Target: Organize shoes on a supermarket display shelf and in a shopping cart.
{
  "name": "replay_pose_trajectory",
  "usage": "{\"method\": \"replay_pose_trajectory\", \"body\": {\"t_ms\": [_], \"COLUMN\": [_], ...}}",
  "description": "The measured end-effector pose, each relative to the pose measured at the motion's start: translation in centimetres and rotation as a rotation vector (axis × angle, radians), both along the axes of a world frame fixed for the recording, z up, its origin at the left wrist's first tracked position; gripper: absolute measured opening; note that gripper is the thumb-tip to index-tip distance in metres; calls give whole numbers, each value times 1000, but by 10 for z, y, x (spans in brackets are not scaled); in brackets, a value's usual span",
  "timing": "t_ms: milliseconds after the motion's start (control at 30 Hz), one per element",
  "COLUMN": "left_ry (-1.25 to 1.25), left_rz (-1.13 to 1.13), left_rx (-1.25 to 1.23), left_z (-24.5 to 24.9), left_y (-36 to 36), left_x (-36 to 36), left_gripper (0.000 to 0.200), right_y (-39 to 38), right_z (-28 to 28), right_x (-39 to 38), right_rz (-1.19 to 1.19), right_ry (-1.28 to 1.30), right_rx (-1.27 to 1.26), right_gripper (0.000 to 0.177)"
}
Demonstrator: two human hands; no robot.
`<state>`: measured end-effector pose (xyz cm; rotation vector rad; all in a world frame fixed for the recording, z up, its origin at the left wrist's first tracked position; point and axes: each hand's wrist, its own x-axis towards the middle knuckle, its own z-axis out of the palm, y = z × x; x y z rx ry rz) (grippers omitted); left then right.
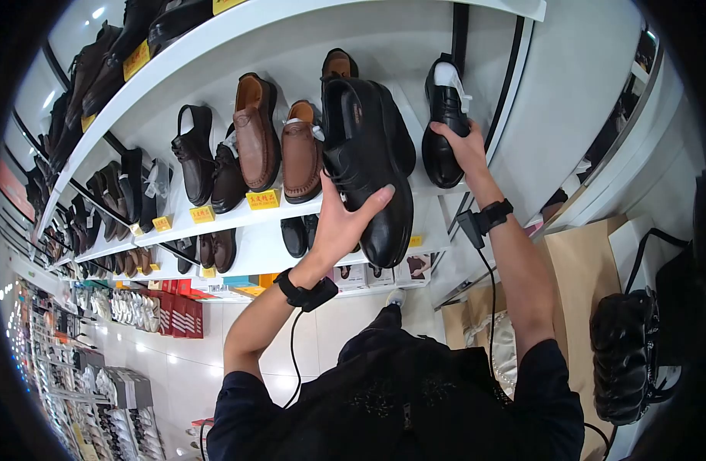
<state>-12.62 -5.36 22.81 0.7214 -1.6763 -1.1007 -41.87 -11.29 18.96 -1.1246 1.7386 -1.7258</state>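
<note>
My left hand (339, 223) grips a large black leather shoe (368, 161) from below and holds it in front of the white shelf (214, 223). My right hand (464, 146) is closed on the heel of a second black shoe (443, 123) with white paper stuffed inside, which stands at the shelf's right end. Both wrists wear black bands with cables.
Brown loafers (257, 131) and more dark shoes line the white shelf, with yellow price tags (262, 200) along its edge. Further shelves of shoes run off to the left. A cardboard box (575, 276) and a black quilted bag (625, 353) sit at the right.
</note>
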Motion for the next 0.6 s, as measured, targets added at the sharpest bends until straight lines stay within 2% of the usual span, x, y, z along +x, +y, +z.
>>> {"method": "replay_pose_trajectory", "body": {"t_ms": [33,167,433,500,567,600], "left_ry": [4,20,-35,-63,-45,-45], "left_rz": [-4,-3,5,7,37,35], "left_rx": [-42,-112,-27,9,-23,-26], "left_z": [5,21,40,43,33,31], "left_y": [-2,-14,-47,-53,-65,-65], "left_x": [-3,-16,-49,-57,-64,-64], "left_gripper": [93,86,100,106,108,108], "right_y": [1,-1,31,34,30,28], "right_z": [0,-5,37,38,25,21], "right_x": [0,-1,1,4,4,8], "right_rz": [26,25,23,32,-24,-1], "right_ry": [-41,-17,61,41,215,148], "right_rx": [13,54,11,19,19,9], "right_gripper": [106,108,82,82,82,83]}}
